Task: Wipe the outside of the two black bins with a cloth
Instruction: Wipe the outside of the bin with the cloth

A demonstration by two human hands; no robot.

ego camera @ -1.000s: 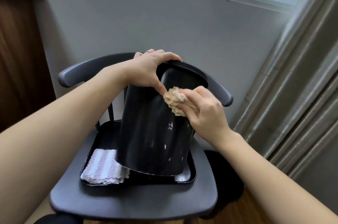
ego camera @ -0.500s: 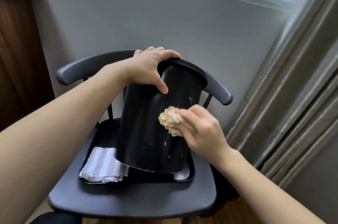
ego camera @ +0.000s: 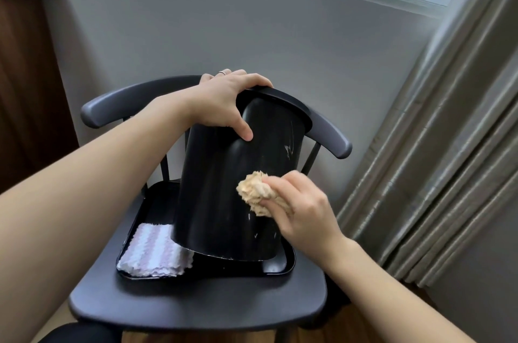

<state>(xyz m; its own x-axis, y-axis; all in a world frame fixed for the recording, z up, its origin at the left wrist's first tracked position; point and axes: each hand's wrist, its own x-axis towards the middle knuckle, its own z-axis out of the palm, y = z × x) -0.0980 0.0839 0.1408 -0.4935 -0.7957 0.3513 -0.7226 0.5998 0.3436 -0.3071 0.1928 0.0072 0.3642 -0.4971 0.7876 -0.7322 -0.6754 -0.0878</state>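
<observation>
- Left hand (ego camera: 224, 101) clamps the black bin's (ego camera: 224, 188) rim, tipping it on the tray (ego camera: 277, 265) to expose its side.
- Right hand (ego camera: 302, 211) pinches the bunched cloth (ego camera: 253, 192) against the bin wall.

We see a dark chair (ego camera: 196, 303) carrying a black tray (ego camera: 280, 268); a striped white-and-lilac cloth (ego camera: 154, 254) lies in the tray's near left corner. Grey curtains (ego camera: 437, 146) hang right.

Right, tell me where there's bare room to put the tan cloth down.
The chair seat is bare in front of the tray. Inside the tray it is crowded: the tilted black bin and the striped cloth fill most of it, leaving only its back left corner.
</observation>
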